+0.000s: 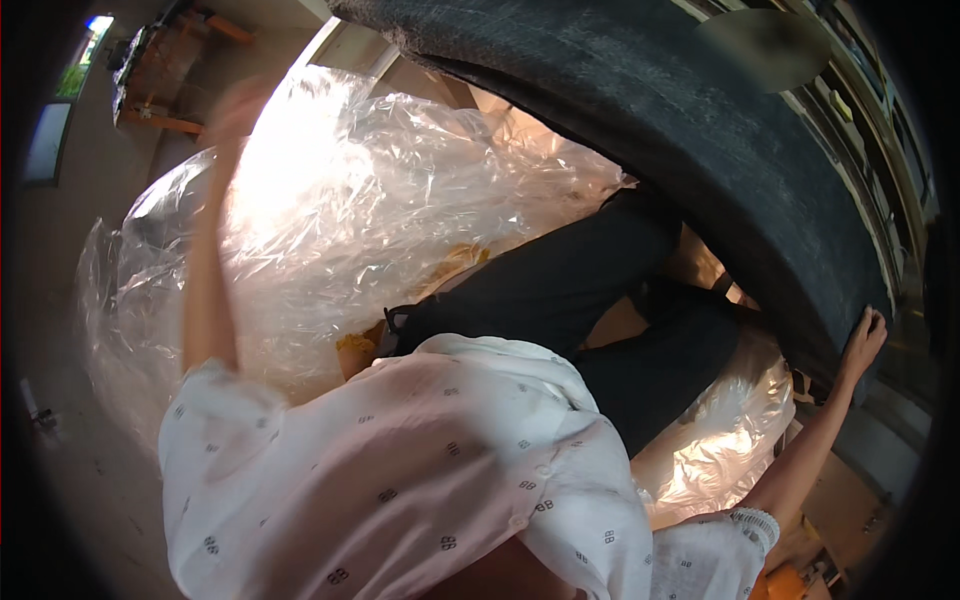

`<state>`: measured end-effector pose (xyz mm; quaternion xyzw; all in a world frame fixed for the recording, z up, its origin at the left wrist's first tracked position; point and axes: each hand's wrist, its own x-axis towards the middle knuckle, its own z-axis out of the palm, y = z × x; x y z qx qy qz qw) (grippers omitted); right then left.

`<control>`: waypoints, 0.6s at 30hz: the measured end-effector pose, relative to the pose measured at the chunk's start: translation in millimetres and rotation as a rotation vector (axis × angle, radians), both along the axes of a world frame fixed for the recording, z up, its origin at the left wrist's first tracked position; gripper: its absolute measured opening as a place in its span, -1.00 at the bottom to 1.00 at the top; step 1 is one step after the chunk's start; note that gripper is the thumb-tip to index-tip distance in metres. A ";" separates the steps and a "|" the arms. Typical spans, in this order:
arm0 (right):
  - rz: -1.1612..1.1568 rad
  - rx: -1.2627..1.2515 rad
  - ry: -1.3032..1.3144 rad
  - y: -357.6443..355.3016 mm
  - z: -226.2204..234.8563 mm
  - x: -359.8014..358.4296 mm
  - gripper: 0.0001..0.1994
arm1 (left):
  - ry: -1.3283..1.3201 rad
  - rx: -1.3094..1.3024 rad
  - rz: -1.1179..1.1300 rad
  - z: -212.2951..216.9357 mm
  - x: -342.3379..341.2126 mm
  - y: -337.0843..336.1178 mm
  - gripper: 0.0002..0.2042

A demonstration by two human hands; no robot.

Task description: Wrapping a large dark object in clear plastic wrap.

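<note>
A long dark grey cloth-covered piece [690, 110], like an upholstered panel, curves across the upper right. At its right end my right hand [864, 342] is closed, the fingers curled on the edge of the cloth. My left hand [240, 108] is raised at the upper left, beside a bright glare on the clear plastic sheeting [400, 180]. Motion smears its fingers, so I cannot make out their shape or anything in them. The crumpled sheeting spreads under and around my dark-trousered legs, and the grey piece hides part of it.
Behind the grey piece runs a rack or shelf-like frame [890, 150] along the right. An orange-and-dark piece of furniture [165, 75] stands at the far left, near a window [70, 82]. Grey floor [60, 300] shows at the left, and orange items [790, 580] lie at the lower right.
</note>
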<state>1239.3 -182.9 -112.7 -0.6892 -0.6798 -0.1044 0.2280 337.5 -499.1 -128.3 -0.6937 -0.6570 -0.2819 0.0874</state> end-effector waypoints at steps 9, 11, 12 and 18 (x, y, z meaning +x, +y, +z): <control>0.019 -0.050 -0.001 12.2 -30.2 31.1 -0.60 | -0.112 -1.230 0.177 -260.9 157.8 52.0 -0.40; -0.008 -0.105 0.303 6.7 -20.5 9.2 -0.61 | -0.164 -1.254 0.207 -264.6 130.7 -3.5 -0.41; -0.039 -0.154 0.620 4.2 -15.8 -2.9 -0.61 | -0.187 -1.266 0.224 -266.4 117.7 -33.2 -0.42; 0.045 0.014 0.772 -58.6 10.3 -117.9 -0.71 | -0.295 -1.371 0.388 -222.3 35.4 -241.1 -0.46</control>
